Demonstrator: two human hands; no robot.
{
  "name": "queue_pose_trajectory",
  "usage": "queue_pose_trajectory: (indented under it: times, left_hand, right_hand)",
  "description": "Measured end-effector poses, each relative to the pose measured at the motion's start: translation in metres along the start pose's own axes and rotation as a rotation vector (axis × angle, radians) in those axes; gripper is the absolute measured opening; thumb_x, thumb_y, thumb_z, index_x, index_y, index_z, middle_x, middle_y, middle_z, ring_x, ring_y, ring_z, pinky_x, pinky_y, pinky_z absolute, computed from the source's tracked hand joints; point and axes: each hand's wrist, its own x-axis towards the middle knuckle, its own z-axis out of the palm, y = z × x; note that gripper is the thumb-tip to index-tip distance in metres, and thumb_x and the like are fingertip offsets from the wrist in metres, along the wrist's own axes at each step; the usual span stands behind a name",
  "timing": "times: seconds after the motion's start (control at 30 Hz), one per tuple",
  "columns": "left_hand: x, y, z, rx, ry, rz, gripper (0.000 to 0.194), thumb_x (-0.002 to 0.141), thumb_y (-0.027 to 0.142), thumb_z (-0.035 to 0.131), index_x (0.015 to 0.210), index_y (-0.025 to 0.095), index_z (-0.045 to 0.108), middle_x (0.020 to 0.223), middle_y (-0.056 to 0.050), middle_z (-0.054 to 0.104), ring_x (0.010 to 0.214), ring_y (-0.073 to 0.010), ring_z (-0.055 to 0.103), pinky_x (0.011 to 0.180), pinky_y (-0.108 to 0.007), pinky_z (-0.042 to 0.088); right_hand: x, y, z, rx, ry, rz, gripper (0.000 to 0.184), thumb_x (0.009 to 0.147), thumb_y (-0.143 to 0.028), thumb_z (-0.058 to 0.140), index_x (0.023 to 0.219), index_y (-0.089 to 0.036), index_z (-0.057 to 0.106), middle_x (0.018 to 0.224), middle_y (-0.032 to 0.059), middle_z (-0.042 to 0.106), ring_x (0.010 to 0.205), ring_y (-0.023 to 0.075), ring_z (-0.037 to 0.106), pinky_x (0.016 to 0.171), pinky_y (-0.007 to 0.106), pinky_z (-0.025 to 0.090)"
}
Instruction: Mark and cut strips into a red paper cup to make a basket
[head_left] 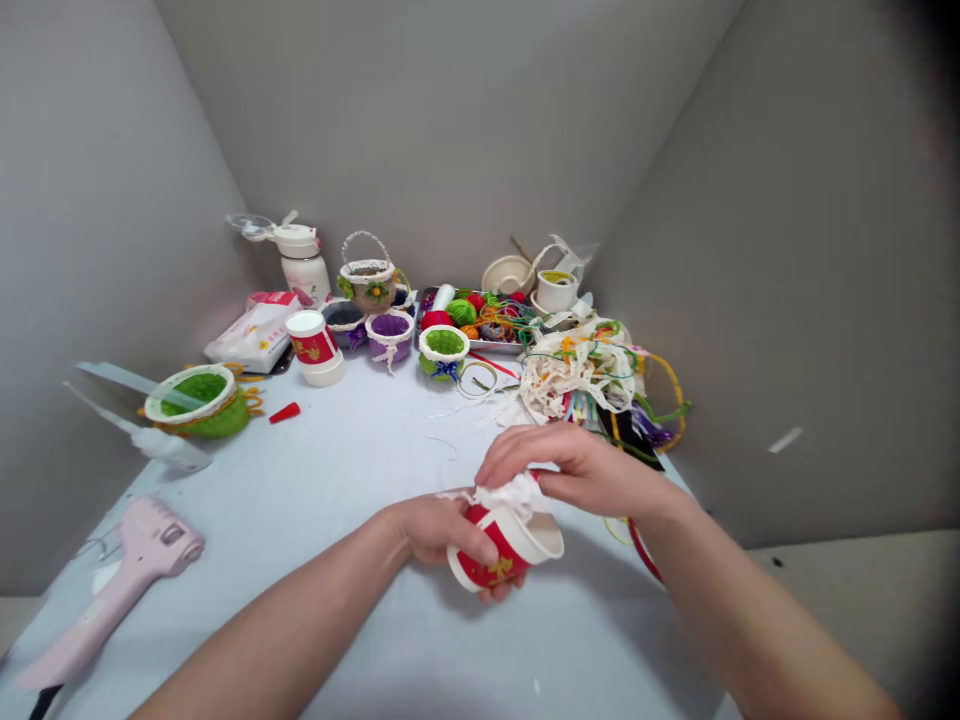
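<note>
A red paper cup (pixel 517 545) with a white rim and gold print lies tilted in my left hand (pixel 442 530), its mouth facing right. The left fingers and thumb wrap round its side. My right hand (pixel 559 460) is above the cup, fingers bent over a crumpled white tissue (pixel 514 497) at the rim. Thumb and fingers pinch the tissue against the cup's upper side. Part of the cup's far side is hidden behind the tissue and fingers.
A pink glue gun (pixel 135 570) lies at left, near a white bottle (pixel 169 450) and a green basket (pixel 199 400). Behind stand a red cup stack (pixel 313 345), small baskets (pixel 444 355) and a yarn tray (pixel 480 315). Lace trim (pixel 577 370) is heaped at right.
</note>
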Motion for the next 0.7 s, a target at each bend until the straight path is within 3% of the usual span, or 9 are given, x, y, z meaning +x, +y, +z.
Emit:
queue_pose_trajectory:
  times: [0.07, 0.13, 0.3, 0.37, 0.43, 0.53, 0.63, 0.7]
  left_hand:
    - [0.001, 0.000, -0.002, 0.034, 0.028, 0.020, 0.056, 0.051, 0.042, 0.088, 0.093, 0.011, 0.066, 0.078, -0.006, 0.067, 0.060, -0.0151, 0.061, 0.056, -0.028, 0.050]
    - [0.003, 0.001, -0.001, 0.099, 0.123, 0.086, 0.055, 0.054, 0.040, 0.086, 0.095, 0.012, 0.063, 0.078, -0.005, 0.065, 0.061, -0.0153, 0.061, 0.056, -0.027, 0.049]
    - [0.011, 0.000, 0.009, 0.454, 0.492, 0.235, 0.058, 0.058, 0.031, 0.084, 0.109, 0.015, 0.060, 0.091, -0.004, 0.064, 0.075, -0.0159, 0.059, 0.068, -0.028, 0.048]
    - [0.013, -0.002, 0.013, 0.594, 0.648, 0.237, 0.064, 0.057, 0.032, 0.084, 0.114, 0.016, 0.059, 0.098, -0.006, 0.066, 0.084, -0.0191, 0.059, 0.075, -0.031, 0.048]
    - [0.013, -0.002, 0.015, 0.662, 0.717, 0.222, 0.065, 0.057, 0.035, 0.083, 0.114, 0.016, 0.059, 0.100, -0.007, 0.066, 0.086, -0.0203, 0.059, 0.078, -0.032, 0.049]
    - [0.010, -0.001, 0.015, 0.579, 0.552, 0.189, 0.059, 0.058, 0.036, 0.083, 0.108, 0.014, 0.061, 0.093, -0.005, 0.066, 0.081, -0.0175, 0.059, 0.076, -0.031, 0.049]
    - [0.006, -0.004, 0.012, 0.392, 0.162, 0.039, 0.052, 0.053, 0.038, 0.086, 0.093, 0.012, 0.065, 0.083, -0.004, 0.065, 0.074, -0.0172, 0.060, 0.070, -0.031, 0.051]
    - [0.004, -0.011, 0.009, 0.309, -0.043, -0.071, 0.050, 0.048, 0.039, 0.087, 0.084, 0.011, 0.067, 0.077, -0.005, 0.066, 0.071, -0.0204, 0.063, 0.066, -0.034, 0.053]
  right_hand:
    - [0.000, 0.004, 0.003, -0.061, 0.012, 0.057, 0.028, 0.092, -0.011, 0.050, 0.107, -0.020, 0.072, 0.105, 0.0068, 0.074, 0.099, 0.0171, 0.067, 0.089, 0.031, 0.050]
    - [-0.005, 0.011, 0.004, -0.141, 0.124, 0.195, 0.023, 0.090, -0.014, 0.053, 0.100, -0.020, 0.072, 0.099, 0.0055, 0.074, 0.093, 0.0168, 0.067, 0.083, 0.028, 0.050]
    - [-0.029, 0.037, 0.010, -0.116, 0.225, 0.567, 0.010, 0.084, -0.023, 0.057, 0.082, -0.017, 0.066, 0.074, -0.0005, 0.067, 0.065, 0.0128, 0.059, 0.057, 0.022, 0.043]
    - [-0.036, 0.042, 0.012, -0.125, 0.231, 0.649, 0.008, 0.081, -0.022, 0.058, 0.077, -0.017, 0.062, 0.066, -0.0025, 0.062, 0.058, 0.0117, 0.055, 0.052, 0.021, 0.040]
    - [-0.039, 0.040, 0.013, -0.198, 0.249, 0.649, 0.008, 0.082, -0.021, 0.058, 0.077, -0.017, 0.063, 0.066, -0.0022, 0.063, 0.058, 0.0119, 0.055, 0.053, 0.021, 0.040]
    - [-0.034, 0.027, 0.013, -0.341, 0.270, 0.409, 0.011, 0.088, -0.018, 0.056, 0.087, -0.019, 0.068, 0.082, 0.0022, 0.072, 0.073, 0.0139, 0.064, 0.066, 0.024, 0.047]
    - [-0.024, 0.002, 0.014, -0.340, 0.140, -0.019, 0.019, 0.093, -0.011, 0.052, 0.099, -0.019, 0.068, 0.093, 0.0061, 0.075, 0.088, 0.0152, 0.067, 0.079, 0.027, 0.050]
    - [-0.019, -0.018, 0.017, -0.294, 0.026, -0.212, 0.021, 0.094, -0.008, 0.050, 0.107, -0.017, 0.065, 0.099, 0.0089, 0.074, 0.097, 0.0163, 0.066, 0.088, 0.030, 0.051]
